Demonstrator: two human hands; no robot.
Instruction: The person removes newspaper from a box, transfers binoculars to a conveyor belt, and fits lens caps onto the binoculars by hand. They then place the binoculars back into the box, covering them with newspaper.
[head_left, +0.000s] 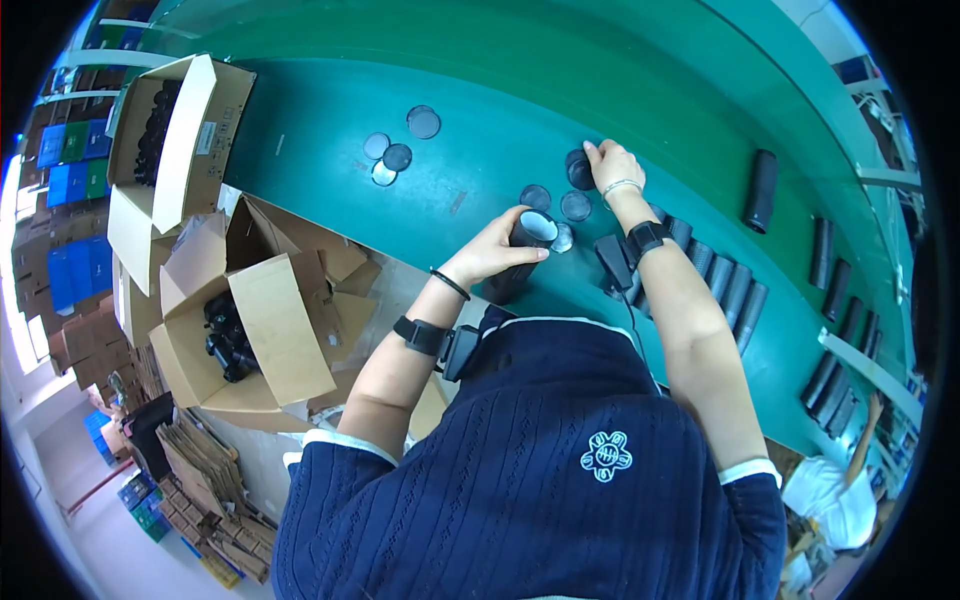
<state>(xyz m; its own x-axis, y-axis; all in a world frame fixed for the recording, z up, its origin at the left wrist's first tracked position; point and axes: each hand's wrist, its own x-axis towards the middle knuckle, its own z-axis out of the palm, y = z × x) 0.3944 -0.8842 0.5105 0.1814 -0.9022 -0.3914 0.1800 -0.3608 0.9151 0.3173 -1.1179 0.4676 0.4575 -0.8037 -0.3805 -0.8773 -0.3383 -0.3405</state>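
My left hand (487,250) is wrapped round a black cylindrical tube (532,230), its open end facing up and showing a pale inside. Farther off and to the right, my right hand (615,168) has its fingertips on a dark round cap (579,171), gripping its edge. Between the hands lie more round caps (535,197) on the green table (330,150), one of them (562,237) shiny and right beside the tube. Several black ribbed tubes (735,285) lie in a row by my right forearm, partly hidden by it.
Another group of round discs (397,157) lies farther left. Several black tubes (762,190) stand or lie along the table's right side. Open cardboard boxes (292,330) with black parts are at the left edge. A person in white (835,502) is at the lower right.
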